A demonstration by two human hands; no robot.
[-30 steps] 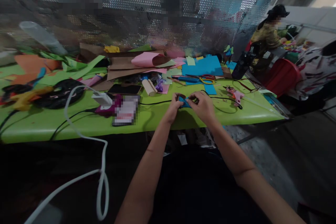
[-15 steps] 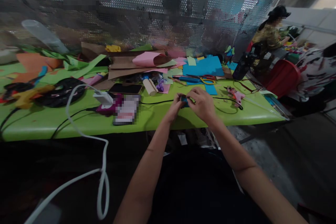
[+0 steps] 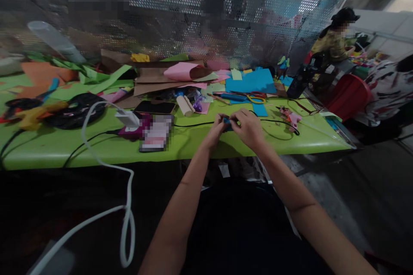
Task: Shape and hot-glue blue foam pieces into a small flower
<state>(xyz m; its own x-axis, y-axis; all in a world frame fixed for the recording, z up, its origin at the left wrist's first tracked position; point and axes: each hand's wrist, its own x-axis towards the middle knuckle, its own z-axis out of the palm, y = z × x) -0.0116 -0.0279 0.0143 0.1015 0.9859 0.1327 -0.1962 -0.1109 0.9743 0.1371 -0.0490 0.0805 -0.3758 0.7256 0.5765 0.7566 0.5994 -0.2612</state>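
Note:
Between my two hands is a small blue piece (image 3: 227,124), probably paper or felt, held just over the front part of the green-covered table (image 3: 180,148). The fingers of my left hand (image 3: 218,127) pinch its left side. My right hand (image 3: 248,126) closes on it from the right, thumb and fingertips together. Its exact shape is mostly covered by my fingers. Behind my hands lie scissors with yellow handles (image 3: 254,99), a blue pen-like tool (image 3: 232,97) and a blue sheet (image 3: 250,81).
Left of my hands lie a phone (image 3: 156,134), a purple power strip (image 3: 134,131) with a white plug, and a yellow glue gun (image 3: 38,116). A pink figure (image 3: 293,119) lies to the right. A black cable crosses behind my hands. A person (image 3: 335,43) sits at the far right.
Both hands stay in nearly the same place, fingers still closed on the blue piece. The view has shifted very slightly; nothing else has visibly moved.

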